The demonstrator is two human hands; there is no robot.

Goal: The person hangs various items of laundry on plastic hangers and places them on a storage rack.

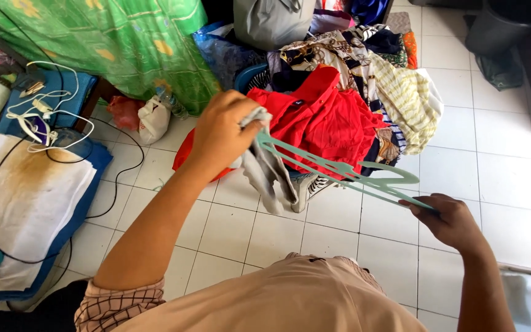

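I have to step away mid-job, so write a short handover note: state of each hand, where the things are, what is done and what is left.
Left hand: closed grip on a grey cloth at one end of the pale green hanger.
Right hand: closed grip on the hanger's other end.
Hanger is held in the air over the white tiled floor; the cloth dangles from its left end.
Done: cloth and hanger are picked up and brought together.
Left: the cloth is not yet spread on the hanger. A pile of clothes, red shirt on top, lies ahead.
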